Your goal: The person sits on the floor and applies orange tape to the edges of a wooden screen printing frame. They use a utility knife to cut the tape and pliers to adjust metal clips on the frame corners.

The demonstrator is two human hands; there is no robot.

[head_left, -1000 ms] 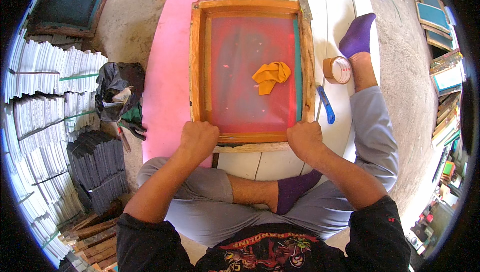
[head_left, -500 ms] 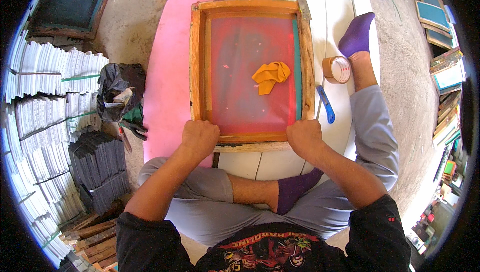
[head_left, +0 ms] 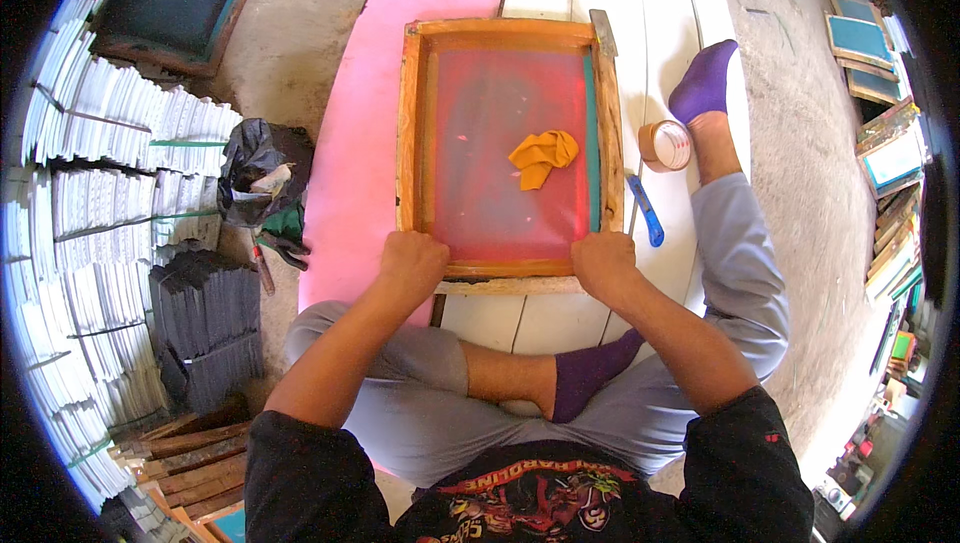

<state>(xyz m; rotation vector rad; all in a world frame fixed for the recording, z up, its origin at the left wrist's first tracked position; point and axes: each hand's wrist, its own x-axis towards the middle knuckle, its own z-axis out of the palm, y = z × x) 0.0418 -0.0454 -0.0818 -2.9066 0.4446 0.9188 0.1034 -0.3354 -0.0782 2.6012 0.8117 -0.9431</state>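
Both closed tight, your left hand (head_left: pixel 413 265) and right hand (head_left: pixel 605 268) still grip the near corners of the wooden frame (head_left: pixel 411 133) on the boards (head_left: pixel 350 163); your view has shifted, the frame remains held.

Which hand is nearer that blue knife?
Right. The right hand grips the wooden frame at its near right corner, close to the blue knife; the left hand grips the near left corner, across the frame.
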